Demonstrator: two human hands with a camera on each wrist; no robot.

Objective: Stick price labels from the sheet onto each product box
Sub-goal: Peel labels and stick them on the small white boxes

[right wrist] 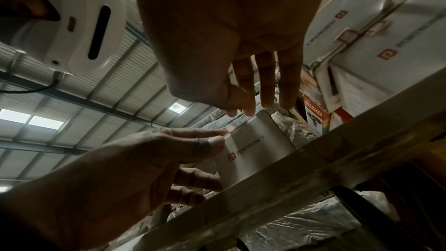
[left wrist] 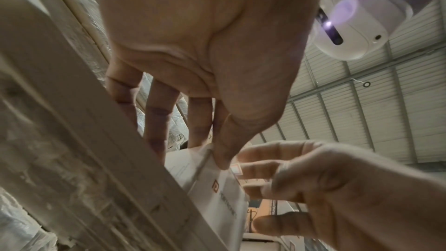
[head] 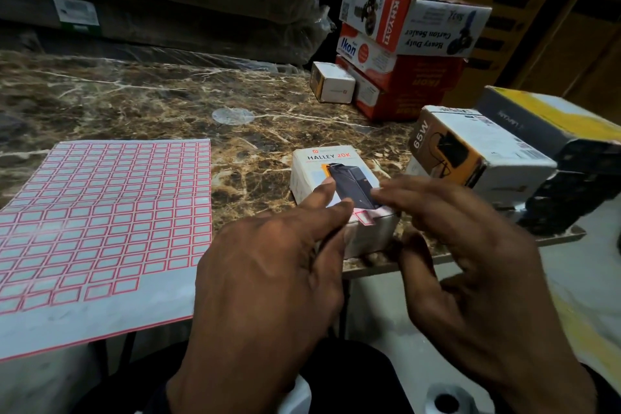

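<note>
At table's near edge, left hand (head: 268,265) steadies white HALLEY power-bank box (head: 336,178) with thumb and straight fingers; right hand (head: 463,245) hovers relaxed, holding nothing, over red-bordered label (head: 364,217) — a half-pressed corner may lift or crease.

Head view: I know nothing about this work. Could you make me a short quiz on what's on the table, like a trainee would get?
1. True or false: the label sheet lies to the right of the Halley box.
2. Which box lies on top of the Ikon box? A) Khyati box B) 65W box C) Halley box
3. Fill in: the label on the Halley box sits at the edge ___ the person (nearest or farthest from).

Key: 1 false; 2 A; 3 nearest.
</note>
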